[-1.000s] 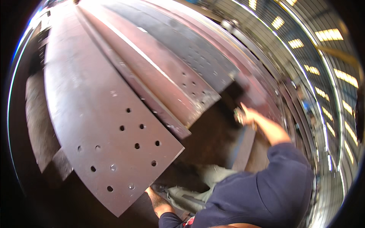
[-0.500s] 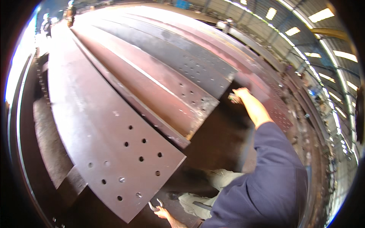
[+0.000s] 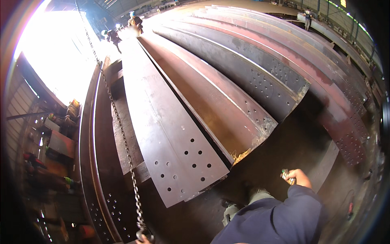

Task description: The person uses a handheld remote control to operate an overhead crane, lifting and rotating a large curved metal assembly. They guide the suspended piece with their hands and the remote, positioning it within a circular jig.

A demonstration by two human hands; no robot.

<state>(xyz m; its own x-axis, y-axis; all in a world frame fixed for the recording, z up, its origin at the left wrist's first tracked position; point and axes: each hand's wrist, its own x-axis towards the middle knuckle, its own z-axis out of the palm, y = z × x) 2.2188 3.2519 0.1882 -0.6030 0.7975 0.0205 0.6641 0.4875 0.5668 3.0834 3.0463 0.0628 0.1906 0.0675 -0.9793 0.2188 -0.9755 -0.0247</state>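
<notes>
At the lower edge, my left hand [image 3: 143, 241] shows only in part, its fingers closed on a metal hook [image 3: 145, 236]. A steel chain [image 3: 120, 130] runs up from that hook past the near steel beam. My right hand [image 3: 300, 179] is held in front of my body at the right. It is closed round a small dark object with a green part [image 3: 287, 176], whose kind I cannot make out. Left of centre lies the near steel beam [image 3: 162, 134], its grey flange end pierced by several round bolt holes. Neither hand touches this beam.
Reddish beam [image 3: 239, 116] and dark grey beam [image 3: 260, 69] lie beside the near one, with more beams farther right. Another long beam [image 3: 95, 162] stands left of the chain. Two people [image 3: 135, 22] are at the far end. A red tool [image 3: 350, 208] lies at the right.
The view has swung left, bringing the chain into sight. My right hand has come back from beside the dark beam toward my body. My left hand still holds the hook, now lower in view.
</notes>
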